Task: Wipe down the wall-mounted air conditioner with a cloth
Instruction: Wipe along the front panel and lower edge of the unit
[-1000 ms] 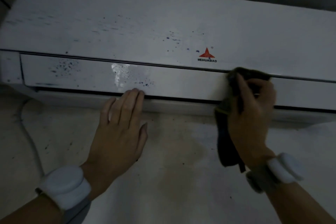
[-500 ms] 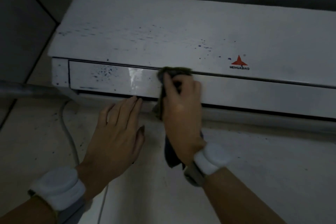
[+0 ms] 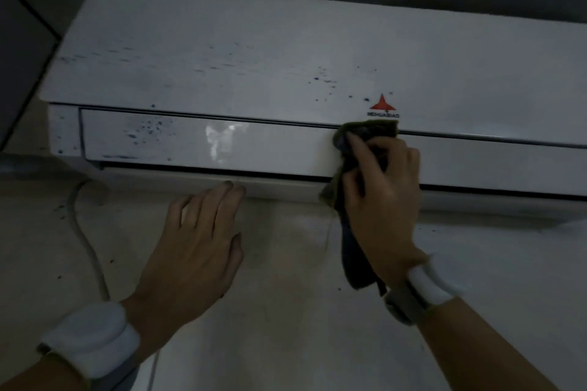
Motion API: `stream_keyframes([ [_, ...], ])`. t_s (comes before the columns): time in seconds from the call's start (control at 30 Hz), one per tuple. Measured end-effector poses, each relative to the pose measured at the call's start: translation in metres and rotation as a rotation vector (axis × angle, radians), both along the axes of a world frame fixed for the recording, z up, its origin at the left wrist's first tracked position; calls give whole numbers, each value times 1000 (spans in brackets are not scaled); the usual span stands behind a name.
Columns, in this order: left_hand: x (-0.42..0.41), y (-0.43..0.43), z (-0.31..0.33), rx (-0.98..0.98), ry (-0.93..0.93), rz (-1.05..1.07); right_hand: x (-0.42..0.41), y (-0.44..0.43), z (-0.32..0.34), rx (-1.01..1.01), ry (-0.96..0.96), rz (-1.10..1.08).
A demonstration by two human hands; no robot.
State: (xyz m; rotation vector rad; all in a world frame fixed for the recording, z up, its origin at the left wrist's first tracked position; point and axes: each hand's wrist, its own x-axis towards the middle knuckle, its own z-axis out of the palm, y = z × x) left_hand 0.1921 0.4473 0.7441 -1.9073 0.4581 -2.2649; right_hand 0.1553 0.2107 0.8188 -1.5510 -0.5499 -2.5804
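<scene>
A white wall-mounted air conditioner fills the upper half of the head view, with dark blue specks on its front panel and on the left part of its lower flap. A red logo sits on the front panel. My right hand presses a dark cloth against the flap just below the logo; the cloth's tail hangs down past my wrist. My left hand lies flat on the wall under the unit, fingers apart, fingertips touching its bottom edge.
A pale cable runs down the wall from the unit's left end. The wall below the unit is stained. A dark corner of the room lies at the far left. Both wrists wear white bands.
My right hand has swept the cloth along the flap, left to beside my left hand and then back right under the logo. The left hand stayed on the wall.
</scene>
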Motion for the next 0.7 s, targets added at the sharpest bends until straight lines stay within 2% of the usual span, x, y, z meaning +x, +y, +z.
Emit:
stream_keyframes([
  [0.1,4,-29,6,73,-10,-18,-4,-49,-4,114,-11,-20],
  [0.23,6,-55,19,77,-22,-67,-10,-101,-8,330,-32,65],
  [0.37,3,-60,25,71,-40,-82,-11,-102,-7,372,-33,64],
  [0.43,2,-53,24,68,-39,-70,-8,-84,-5,363,-40,83],
  [0.7,-7,2,13,73,-20,6,16,37,5,121,-72,142],
])
